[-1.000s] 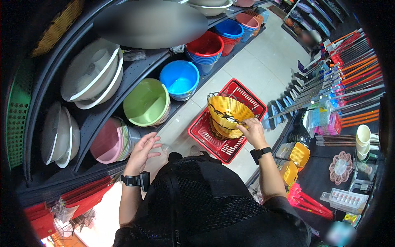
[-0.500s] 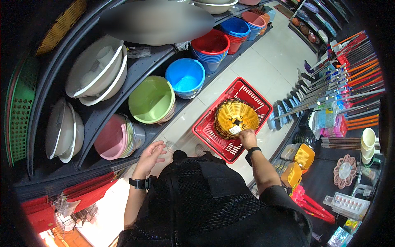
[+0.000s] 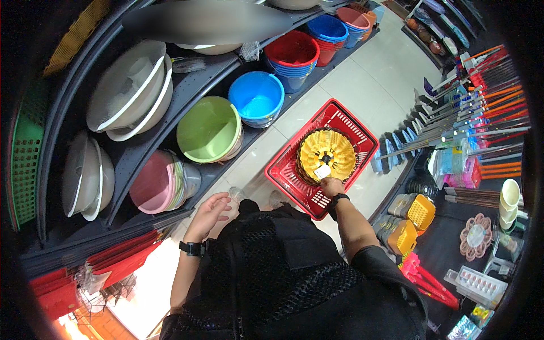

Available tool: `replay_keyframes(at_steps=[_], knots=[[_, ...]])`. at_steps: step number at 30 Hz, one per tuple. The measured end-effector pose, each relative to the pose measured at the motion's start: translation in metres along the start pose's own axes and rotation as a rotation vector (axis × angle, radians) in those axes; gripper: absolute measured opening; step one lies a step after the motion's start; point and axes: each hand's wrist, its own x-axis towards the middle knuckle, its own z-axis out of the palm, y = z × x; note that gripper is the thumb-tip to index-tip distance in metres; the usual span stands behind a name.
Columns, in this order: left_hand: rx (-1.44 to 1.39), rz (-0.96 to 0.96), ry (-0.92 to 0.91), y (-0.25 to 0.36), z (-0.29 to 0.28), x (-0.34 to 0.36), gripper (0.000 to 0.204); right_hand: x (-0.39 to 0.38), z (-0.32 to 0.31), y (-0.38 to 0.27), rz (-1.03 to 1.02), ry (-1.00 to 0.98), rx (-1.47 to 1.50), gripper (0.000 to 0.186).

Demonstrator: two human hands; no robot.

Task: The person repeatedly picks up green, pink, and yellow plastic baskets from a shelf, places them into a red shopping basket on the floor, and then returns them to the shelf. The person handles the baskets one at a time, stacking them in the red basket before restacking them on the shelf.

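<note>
A round yellow woven basket [image 3: 327, 152] with a dark rim and a white tag [image 3: 322, 171] lies inside a red plastic shopping basket [image 3: 273, 169]. My right hand [image 3: 332, 187] is closed at the near edge of the woven basket, just below the tag; its fingertips are partly hidden. To the left, my left hand [image 3: 212, 213] hangs in the air with its fingers apart, holding nothing. It is nearest to the stacked pink tubs [image 3: 152, 184].
Along the left shelf stand a green bucket [image 3: 208, 129], a blue bucket [image 3: 256, 97], red buckets [image 3: 292, 50] and white basins [image 3: 127, 85]. Brushes and mops [image 3: 453, 122] line the right side. Pale floor tiles [image 3: 362, 79] run between the shelves.
The woven basket has tipped more level, so its opening faces up more fully. My right hand has come slightly left and nearer to me with it. My left hand stays open.
</note>
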Motion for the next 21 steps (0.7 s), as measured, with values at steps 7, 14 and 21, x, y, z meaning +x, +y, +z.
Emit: replay_keyframes(at_steps=[7, 14, 21], knots=[[-0.007, 0.012, 0.016, -0.011, -0.005, 0.001, 0.043, 0.027, 0.027, 0.014, -0.064, -0.022, -0.073, 0.039], [-0.074, 0.075, -0.023, -0.027, -0.003, 0.028, 0.047, 0.009, 0.002, -0.008, -0.149, 0.124, 0.122, 0.036], [-0.08, 0.152, 0.056, -0.02, -0.001, 0.029, 0.049, 0.001, -0.146, -0.147, -0.588, 0.227, 0.443, 0.028]])
